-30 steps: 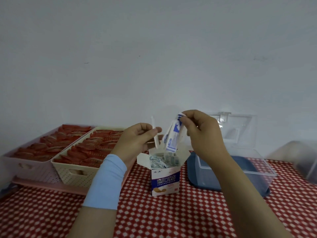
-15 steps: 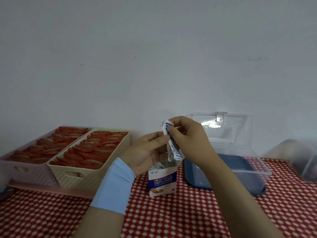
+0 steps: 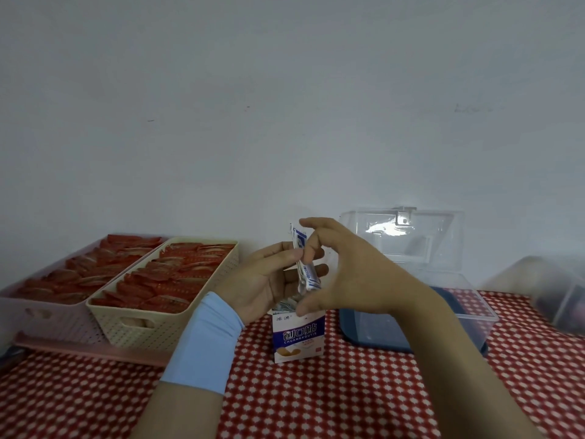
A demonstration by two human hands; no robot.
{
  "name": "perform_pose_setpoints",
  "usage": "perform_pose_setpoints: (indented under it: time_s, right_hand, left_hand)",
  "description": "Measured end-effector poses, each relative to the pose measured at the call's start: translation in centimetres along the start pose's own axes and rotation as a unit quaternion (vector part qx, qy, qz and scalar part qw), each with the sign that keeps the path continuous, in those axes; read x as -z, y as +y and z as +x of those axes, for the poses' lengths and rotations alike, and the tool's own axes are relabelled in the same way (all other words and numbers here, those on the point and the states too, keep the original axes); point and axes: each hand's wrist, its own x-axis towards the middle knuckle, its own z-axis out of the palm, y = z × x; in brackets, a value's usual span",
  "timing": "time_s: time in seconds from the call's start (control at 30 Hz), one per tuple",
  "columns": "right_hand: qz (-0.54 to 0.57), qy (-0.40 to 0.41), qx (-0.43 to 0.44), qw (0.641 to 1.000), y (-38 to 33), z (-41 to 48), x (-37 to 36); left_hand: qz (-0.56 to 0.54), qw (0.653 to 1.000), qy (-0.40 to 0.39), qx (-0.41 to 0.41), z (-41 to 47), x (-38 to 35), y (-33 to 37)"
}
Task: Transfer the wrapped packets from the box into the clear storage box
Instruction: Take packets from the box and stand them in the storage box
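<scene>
A small white-and-blue carton (image 3: 299, 339) stands open on the checked cloth, with more wrapped packets showing in its mouth. Above it, my left hand (image 3: 262, 283) grips a bundle of white-and-blue wrapped packets (image 3: 305, 270) between thumb and fingers. My right hand (image 3: 357, 274) arches over the bundle with its fingers loosely spread. One fingertip touches the bundle's upper part, and the thumb hangs apart near the carton's top. The clear storage box (image 3: 468, 315) with a blue base sits just right of the carton, its clear lid (image 3: 411, 236) standing open against the wall.
A cream perforated basket (image 3: 164, 324) and a pale pink one (image 3: 41, 312), both full of red packets, fill the left side, with a pink strip (image 3: 88, 351) lying in front. Another blurred clear container (image 3: 557, 293) sits at the far right. The wall is close behind.
The bundle passed from my right hand's pinch into my left hand's grip. My right fingers loosened and spread. Both hands sank closer over the carton.
</scene>
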Motion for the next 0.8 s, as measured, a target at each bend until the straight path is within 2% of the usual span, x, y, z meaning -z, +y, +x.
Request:
perform_pose_setpoints:
  time_s: [0.27, 0.43, 0.53, 0.6, 0.67, 0.73, 0.8]
  right_hand:
    - [-0.021, 0.051, 0.037, 0.998, -0.1, 0.1, -0.4]
    - [-0.017, 0.036, 0.051, 0.998, -0.1, 0.1, -0.7]
    - [0.026, 0.005, 0.020, 0.999, 0.2, 0.0, -0.4]
    - [0.123, -0.002, 0.013, 0.992, 0.5, 0.0, 0.0]
    - [0.234, 0.035, 0.002, 0.972, 0.6, 0.1, 0.2]
    - [0.231, 0.067, -0.038, 0.970, 0.8, 0.2, 0.4]
    - [0.192, 0.056, -0.064, 0.978, 1.0, 0.3, 0.5]
  left_hand:
    - [-0.013, 1.000, -0.021, 0.012, 0.0, -0.1, -0.1]
    - [-0.032, 0.999, -0.010, 0.000, 0.1, -0.4, -0.2]
    - [-0.026, 1.000, -0.006, -0.003, 0.1, -0.5, -0.2]
    - [-0.012, 1.000, -0.011, -0.006, 0.0, -0.3, -0.2]
    - [0.015, 1.000, -0.017, -0.001, -0.1, -0.3, -0.1]
    - [0.047, 0.999, -0.019, 0.011, -0.2, -0.4, -0.2]
    - [0.066, 0.997, -0.024, 0.019, -0.4, -0.6, -0.2]
